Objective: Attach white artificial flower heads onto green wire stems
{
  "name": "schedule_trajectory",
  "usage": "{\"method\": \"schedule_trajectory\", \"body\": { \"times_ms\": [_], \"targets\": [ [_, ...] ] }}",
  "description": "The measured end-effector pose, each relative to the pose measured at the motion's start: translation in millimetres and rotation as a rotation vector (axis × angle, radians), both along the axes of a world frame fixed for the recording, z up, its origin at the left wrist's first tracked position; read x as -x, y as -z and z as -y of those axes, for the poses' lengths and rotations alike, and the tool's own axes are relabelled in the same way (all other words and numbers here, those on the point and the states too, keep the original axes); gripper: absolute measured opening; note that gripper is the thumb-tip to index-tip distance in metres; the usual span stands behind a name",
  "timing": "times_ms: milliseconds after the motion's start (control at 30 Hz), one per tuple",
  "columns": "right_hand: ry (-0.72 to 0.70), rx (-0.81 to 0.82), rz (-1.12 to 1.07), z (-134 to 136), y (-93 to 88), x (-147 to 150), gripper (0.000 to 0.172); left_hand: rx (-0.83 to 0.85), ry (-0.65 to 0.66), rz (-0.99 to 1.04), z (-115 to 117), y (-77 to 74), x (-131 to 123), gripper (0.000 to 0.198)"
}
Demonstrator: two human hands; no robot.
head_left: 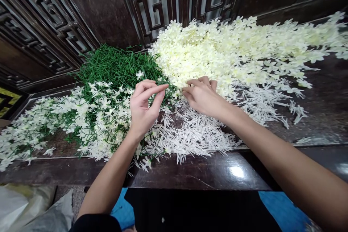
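left hand [144, 107] pinches thumb to forefinger beside green stems [116, 67]; right hand [203, 96] curls, grip unclear, into petal heap [239, 49] stretching along bench's [203, 174] back edge.

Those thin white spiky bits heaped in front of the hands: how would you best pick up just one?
Pinch one white piece by its thin stalk between fingertips, coming from above at the heap's near edge, towards the table front. There the pieces lie flat and fan out singly with their stalks free. Deeper in they cross over each other and would probably tangle.
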State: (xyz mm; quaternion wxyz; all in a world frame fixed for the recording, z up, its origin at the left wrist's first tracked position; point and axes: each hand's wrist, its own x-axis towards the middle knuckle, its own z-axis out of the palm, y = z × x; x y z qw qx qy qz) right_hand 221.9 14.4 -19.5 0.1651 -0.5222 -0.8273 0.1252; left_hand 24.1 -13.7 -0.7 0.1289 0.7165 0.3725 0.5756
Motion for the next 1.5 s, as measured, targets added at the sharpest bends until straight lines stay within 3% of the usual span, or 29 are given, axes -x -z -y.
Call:
{"method": "schedule_trajectory", "body": {
  "times_ms": [133, 233, 400, 567, 833, 1033, 1167, 1300, 1400, 1500],
  "targets": [
    [0.071, -0.103, -0.141, -0.6, -6.1, 0.5, 0.031, -0.028, -0.123, -0.176, -0.5, 2.4, 1.7, 0.026],
    [0.118, -0.094, -0.364, 0.2, -17.2, 1.9, 0.026, -0.014, -0.151, -0.3, -0.1, 3.4, 1.6, 0.027],
    [0.077, 0.196, -0.761, 3.1, -28.5, 5.3, 0.015, 0.015, -0.129, -0.368, 0.4, 4.4, 0.9, 0.026],
    [-0.12, 0.4, -0.897, 5.2, -30.5, 3.8, 0.014, 0.072, -0.091, -0.32, 1.7, 2.6, -1.0, 0.026],
    [-0.316, 0.585, -0.829, 10.1, -31.5, 2.4, 0.011, 0.217, 0.078, -0.111, 8.1, -3.2, -4.8, 0.021],
    [-0.279, 0.539, -0.761, 12.0, -35.5, 1.5, 0.018, 0.223, 0.014, -0.043, 9.7, -4.0, -6.8, 0.016],
    [-0.24, 0.413, -0.502, 10.5, -31.1, 2.1, 0.022, 0.253, -0.06, 0.057, 8.7, -4.4, -7.1, 0.019],
    [-0.284, 0.415, -0.287, 10.1, -22.1, 5.1, 0.016, 0.29, -0.053, 0.09, 7.2, -3.7, -5.7, 0.02],
    [-0.279, 0.405, -0.22, 11.2, -18.9, 6.8, 0.008, 0.304, -0.049, 0.073, 6.5, -2.5, -4.7, 0.021],
    [-0.282, 0.421, -0.186, 12.3, -18.2, 7.3, 0.01, 0.303, -0.052, 0.056, 6.1, -1.5, -4.2, 0.019]
  ]
}}
